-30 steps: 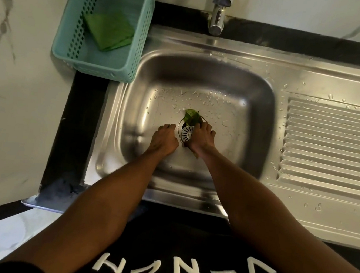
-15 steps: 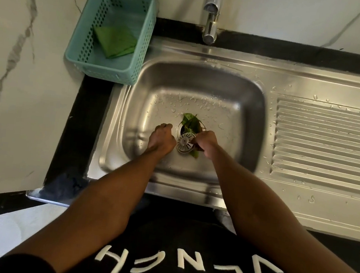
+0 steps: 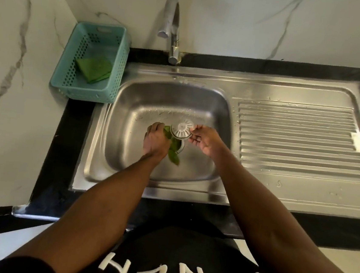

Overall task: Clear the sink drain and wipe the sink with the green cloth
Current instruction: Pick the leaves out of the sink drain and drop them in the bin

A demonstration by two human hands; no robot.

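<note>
From the head camera, looking down: a stainless steel sink (image 3: 128, 153) is set into a black worktop (image 3: 60, 168), with a ribbed draining board (image 3: 296, 137) to its right and a curved tap (image 3: 171, 28) behind the basin. Water drops speckle the basin floor and the draining board.

The right hand (image 3: 205, 140) holds a round white drain strainer (image 3: 182, 128) by its edge, pinched between thumb and fingertips and tilted up clear of the drain opening (image 3: 181, 147), just above it. The left hand (image 3: 155, 140) is down on the basin floor beside the drain, its fingers curled onto a clump of green leaves (image 3: 174, 152); it looks to be gripping them, though the fingertips are hidden behind the hand and the strainer. One leaf trails toward the near side of the basin, under the left wrist.

The green cloth (image 3: 94, 69) lies folded on the floor of a teal plastic basket (image 3: 118, 63), which stands on the worktop at the back left corner, just beside the sink's rim and against the marble-patterned wall (image 3: 14, 74). The cloth is well apart from both hands.

At the bottom of the view is the person's black shirt (image 3: 173, 258) with white lettering.
</note>
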